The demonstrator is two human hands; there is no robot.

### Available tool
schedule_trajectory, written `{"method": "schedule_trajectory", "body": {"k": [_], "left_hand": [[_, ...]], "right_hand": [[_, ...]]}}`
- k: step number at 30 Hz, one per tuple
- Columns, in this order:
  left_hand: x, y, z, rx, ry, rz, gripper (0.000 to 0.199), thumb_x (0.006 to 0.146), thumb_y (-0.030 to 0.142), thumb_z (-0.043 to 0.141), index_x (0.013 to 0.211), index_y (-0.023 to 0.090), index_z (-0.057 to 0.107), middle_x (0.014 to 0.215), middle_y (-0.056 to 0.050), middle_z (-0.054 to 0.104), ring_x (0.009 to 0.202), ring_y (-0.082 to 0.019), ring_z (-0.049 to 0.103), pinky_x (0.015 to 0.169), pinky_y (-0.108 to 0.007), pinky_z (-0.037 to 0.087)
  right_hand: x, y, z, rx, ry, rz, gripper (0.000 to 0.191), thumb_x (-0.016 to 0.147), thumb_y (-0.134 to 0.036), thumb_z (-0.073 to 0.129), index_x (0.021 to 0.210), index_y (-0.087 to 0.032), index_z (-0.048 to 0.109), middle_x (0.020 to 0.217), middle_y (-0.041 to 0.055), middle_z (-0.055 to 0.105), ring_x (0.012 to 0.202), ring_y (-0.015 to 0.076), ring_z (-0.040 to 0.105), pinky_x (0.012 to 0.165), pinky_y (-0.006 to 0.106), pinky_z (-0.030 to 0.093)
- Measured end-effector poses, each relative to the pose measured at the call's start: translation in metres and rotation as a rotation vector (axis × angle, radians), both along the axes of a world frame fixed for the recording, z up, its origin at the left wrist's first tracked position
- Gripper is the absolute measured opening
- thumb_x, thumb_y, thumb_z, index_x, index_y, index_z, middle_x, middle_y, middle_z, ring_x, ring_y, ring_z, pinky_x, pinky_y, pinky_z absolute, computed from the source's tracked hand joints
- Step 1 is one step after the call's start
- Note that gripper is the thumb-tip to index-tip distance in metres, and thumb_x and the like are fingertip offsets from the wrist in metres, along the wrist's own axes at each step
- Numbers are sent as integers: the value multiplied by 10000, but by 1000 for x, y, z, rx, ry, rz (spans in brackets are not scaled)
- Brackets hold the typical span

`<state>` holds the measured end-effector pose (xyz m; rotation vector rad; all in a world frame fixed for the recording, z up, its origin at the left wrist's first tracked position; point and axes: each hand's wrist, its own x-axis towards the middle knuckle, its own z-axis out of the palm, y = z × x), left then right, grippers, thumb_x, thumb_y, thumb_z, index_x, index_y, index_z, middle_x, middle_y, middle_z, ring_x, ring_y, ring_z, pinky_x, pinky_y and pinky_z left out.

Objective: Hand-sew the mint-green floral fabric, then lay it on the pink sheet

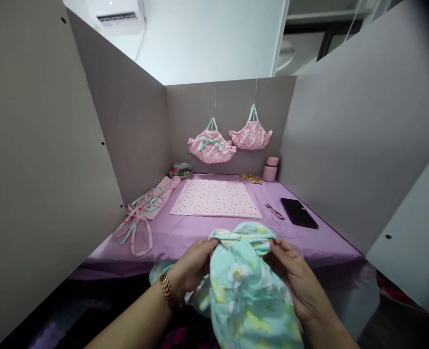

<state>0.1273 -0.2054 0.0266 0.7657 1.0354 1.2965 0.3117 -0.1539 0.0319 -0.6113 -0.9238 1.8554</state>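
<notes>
A mint-green floral cloth (241, 281) with white and yellow flowers hangs bunched between my two hands, in front of the table's near edge. My left hand (197, 264) pinches its gathered upper edge at the left and wears a gold watch (166, 287) on the wrist. At the right end of the same edge, my right hand (289, 269) grips the fabric between thumb and fingers. The cloth's lower part drops out of the picture. Beyond it, a pink dotted cloth (216, 198) lies flat on the purple-covered table (185, 232).
Pink fabric strips and ties (152, 201) lie at left, near a small basket (180, 170). Thread snips (274, 211), a black phone (298, 213), clothespins (251, 179) and a pink flask (270, 169) are at right. Two pink bags (212, 146) hang against the back panel. Grey panels enclose three sides.
</notes>
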Motion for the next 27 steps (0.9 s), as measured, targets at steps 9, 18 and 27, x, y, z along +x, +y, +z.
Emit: {"method": "schedule_trajectory", "body": {"k": [9, 18, 27], "left_hand": [[16, -8, 7, 36, -161, -97, 305, 695, 280, 703, 939, 103, 654, 784, -84, 698, 632, -161, 634, 655, -254, 485], [10, -7, 9, -16, -178, -92, 329, 626, 351, 639, 821, 87, 654, 683, -109, 687, 662, -242, 652, 657, -329, 483], [9, -12, 10, 179, 197, 333, 297, 702, 348, 678, 912, 177, 555, 916, -58, 595, 924, -214, 531, 805, -284, 379]], "right_hand": [[-12, -13, -15, 560, -581, -157, 456, 688, -186, 701, 1097, -266, 517, 1112, 59, 647, 1005, 244, 599, 849, 380, 451], [-7, -7, -13, 281, -203, -209, 263, 658, -214, 728, 873, -245, 580, 849, 0, 672, 801, 192, 636, 708, 286, 499], [4, -4, -6, 80, 25, -111, 318, 628, -201, 771, 881, -265, 589, 826, -44, 668, 698, 138, 640, 629, 231, 515]]}}
